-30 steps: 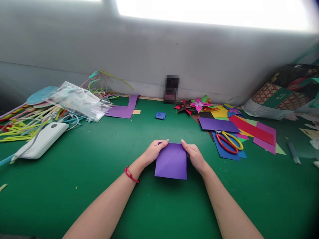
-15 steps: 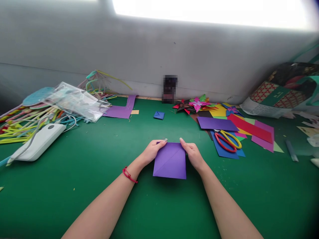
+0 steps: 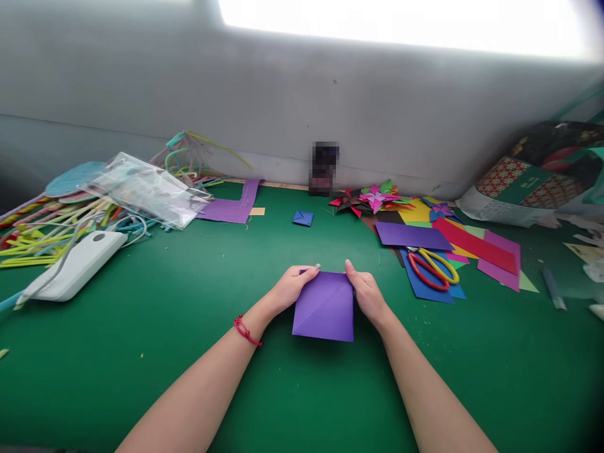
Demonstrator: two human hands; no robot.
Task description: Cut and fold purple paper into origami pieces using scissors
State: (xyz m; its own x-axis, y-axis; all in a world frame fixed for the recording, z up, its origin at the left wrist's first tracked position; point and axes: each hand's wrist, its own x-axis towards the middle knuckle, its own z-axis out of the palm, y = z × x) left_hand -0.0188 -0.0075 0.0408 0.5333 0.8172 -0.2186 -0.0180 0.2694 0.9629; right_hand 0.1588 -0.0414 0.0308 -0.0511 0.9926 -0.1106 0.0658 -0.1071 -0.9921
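Observation:
A square of purple paper (image 3: 324, 308) with a diagonal crease is held over the green table, its near edge raised a little above a shadow. My left hand (image 3: 296, 286) pinches its far left corner, thumb on top and the other fingers mostly hidden beneath. At the far right corner my right hand (image 3: 367, 292) grips the paper the same way. Beyond the hands lies a small folded blue paper piece (image 3: 302, 218), touched by neither. Scissors (image 3: 431, 269) with red and yellow handles rest to the right of my right hand.
Coloured paper sheets (image 3: 499, 258) and folded paper stars (image 3: 377, 196) lie at the right, near a patterned bag (image 3: 523, 182). On the left are a white device (image 3: 78, 267) with a cable, a clear plastic bag (image 3: 151, 189) and a heap of pipe cleaners. A wall stands behind.
The view has shifted very slightly. Both hands keep the same hold on the purple paper, and nothing has been let go or taken up.

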